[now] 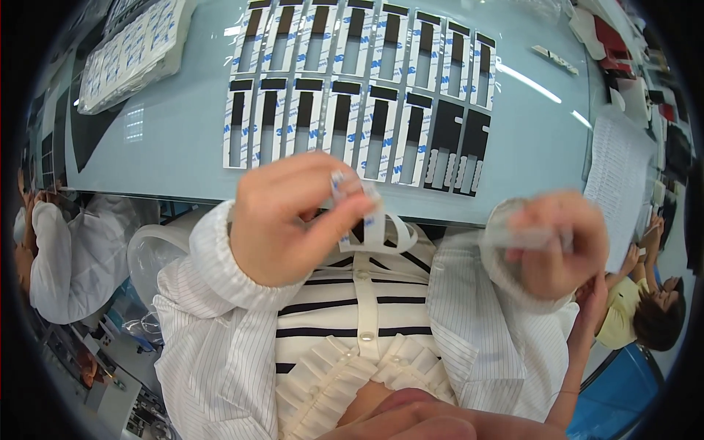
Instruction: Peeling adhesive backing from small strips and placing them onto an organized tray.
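Beyond my hands the pale table carries rows of adhesive strips. My left hand pinches a curling liner strip, light, floppy, best held by its end. My right hand is blurred; I cannot tell its grip.

Table top: smooth, glossy pale blue-green surface with light streaks, upper frame.
Strips: glossy white paper liners with matt black patches, centre top.
Liner strip: thin curling paper, held centre frame.
Sleeves: soft striped white cloth, lower frame.
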A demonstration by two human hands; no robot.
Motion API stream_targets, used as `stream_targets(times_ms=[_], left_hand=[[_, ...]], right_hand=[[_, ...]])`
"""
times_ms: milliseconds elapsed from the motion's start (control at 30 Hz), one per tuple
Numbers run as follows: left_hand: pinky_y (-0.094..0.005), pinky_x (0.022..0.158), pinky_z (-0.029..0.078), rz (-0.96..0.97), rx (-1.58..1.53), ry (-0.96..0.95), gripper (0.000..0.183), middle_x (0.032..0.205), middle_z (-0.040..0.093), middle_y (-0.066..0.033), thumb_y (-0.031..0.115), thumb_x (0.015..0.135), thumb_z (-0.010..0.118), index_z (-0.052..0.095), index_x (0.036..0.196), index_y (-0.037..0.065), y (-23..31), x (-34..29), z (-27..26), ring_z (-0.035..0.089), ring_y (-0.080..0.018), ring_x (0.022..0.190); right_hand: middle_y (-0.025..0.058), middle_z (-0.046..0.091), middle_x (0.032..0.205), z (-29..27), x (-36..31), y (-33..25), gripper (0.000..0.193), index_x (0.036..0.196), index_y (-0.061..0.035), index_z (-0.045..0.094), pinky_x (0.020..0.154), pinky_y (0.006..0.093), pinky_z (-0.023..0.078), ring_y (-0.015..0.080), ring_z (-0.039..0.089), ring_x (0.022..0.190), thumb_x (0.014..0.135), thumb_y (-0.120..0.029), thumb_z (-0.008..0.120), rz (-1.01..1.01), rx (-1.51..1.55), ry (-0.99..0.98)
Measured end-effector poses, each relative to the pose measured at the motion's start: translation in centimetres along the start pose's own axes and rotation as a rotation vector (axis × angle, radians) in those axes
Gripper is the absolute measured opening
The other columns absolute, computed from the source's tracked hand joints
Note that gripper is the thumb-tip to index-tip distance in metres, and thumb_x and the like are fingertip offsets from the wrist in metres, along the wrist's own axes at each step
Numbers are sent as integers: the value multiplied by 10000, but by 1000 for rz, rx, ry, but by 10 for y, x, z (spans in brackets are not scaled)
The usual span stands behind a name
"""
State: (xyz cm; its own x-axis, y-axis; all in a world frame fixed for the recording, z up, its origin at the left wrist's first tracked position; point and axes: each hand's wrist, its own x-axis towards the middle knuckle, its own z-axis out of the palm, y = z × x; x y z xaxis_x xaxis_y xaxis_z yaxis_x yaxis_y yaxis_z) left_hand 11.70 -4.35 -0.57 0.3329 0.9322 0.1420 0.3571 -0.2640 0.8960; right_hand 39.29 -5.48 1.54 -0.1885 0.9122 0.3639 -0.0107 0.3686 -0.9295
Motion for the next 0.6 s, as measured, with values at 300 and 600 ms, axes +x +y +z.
stream_targets(times_ms=[300,600], left_hand=[[-287,588,443,543,319,-218,236,1099,725,-71,133,644,808,668,820,66,-15,-2,39,525,-185,685],[-278,578,394,536,517,-274,174,1132,708,-70,204,780,755,668,816,57,-13,-1,38,541,-165,761]], right_hand=[[90,725,863,-16,30,42,170,1040,21,688,526,179,470,73,599,575,892,-49,732,701,41,70],[65,726,856,-14,32,49,169,1019,16,696,565,181,512,54,629,628,887,-80,742,769,66,5]])
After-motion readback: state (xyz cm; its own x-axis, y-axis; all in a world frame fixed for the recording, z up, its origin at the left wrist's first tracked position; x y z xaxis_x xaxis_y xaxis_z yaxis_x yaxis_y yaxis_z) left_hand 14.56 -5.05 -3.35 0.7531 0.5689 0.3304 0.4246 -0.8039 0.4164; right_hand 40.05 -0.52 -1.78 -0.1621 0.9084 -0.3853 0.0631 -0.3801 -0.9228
